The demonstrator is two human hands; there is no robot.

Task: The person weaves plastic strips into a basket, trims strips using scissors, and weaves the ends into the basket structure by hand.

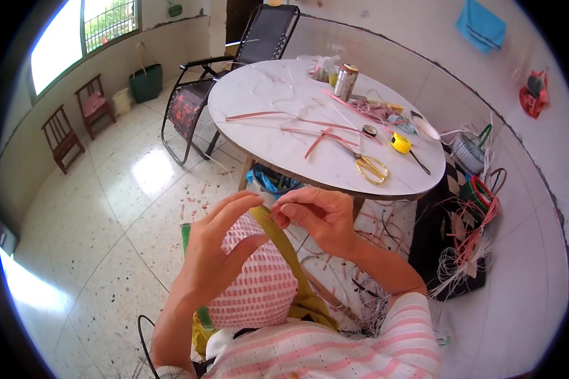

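Observation:
A pink and white woven piece (256,281) with green at its left edge rests on the lap. Above its upper left part is my left hand (218,243), fingers apart and curved, with nothing visible in them. My right hand (319,218) is raised beside the top of the piece, its thumb and fingers pinched together; what they hold, if anything, is too small to tell. An olive-yellow cloth or strap (275,230) runs down between the hands and along the right side of the weave.
Ahead, a round table (265,151) bears gold-handled scissors (370,169), a yellow tape measure (400,143), a can (346,82) and pink strips. A folding chair (259,38) stands behind it. Loose strips and baskets lie at the right.

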